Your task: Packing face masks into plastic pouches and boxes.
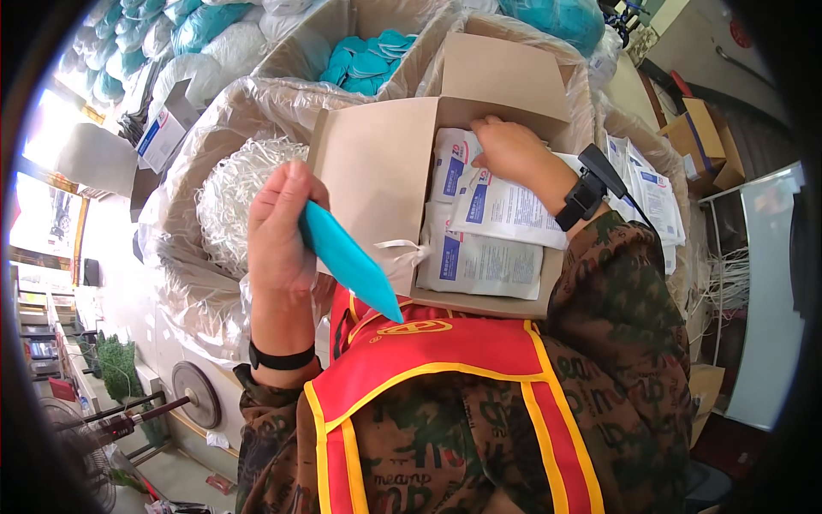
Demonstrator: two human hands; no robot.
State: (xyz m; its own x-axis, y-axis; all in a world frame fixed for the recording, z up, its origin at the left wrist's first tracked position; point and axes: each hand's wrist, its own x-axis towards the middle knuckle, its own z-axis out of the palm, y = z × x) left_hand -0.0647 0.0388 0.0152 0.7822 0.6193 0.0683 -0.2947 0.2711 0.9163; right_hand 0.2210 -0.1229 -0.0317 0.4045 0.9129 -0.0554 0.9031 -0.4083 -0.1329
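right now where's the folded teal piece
In the head view, the teal piece is in the left hand, left of white packets in the open box.

Windows [43, 137]: blown-out white along the left edge, daylight entering there
Open carton [377, 163]: evenly lit, soft shadow under its upper flap [505, 73]
Pale panel [766, 291]: right edge, cool-toned, bowed by the fisheye
Fan [103, 433]: lower left, soft, stretched
Corners: black vignette

We see a teal mask [353, 263], white packets [505, 264] with blue blocks and grey print, a tan box [377, 171], white strips [240, 206], a red apron [428, 355] edged yellow, a green-brown, lettered camouflage shirt [454, 441], and 2 black bands [281, 358].
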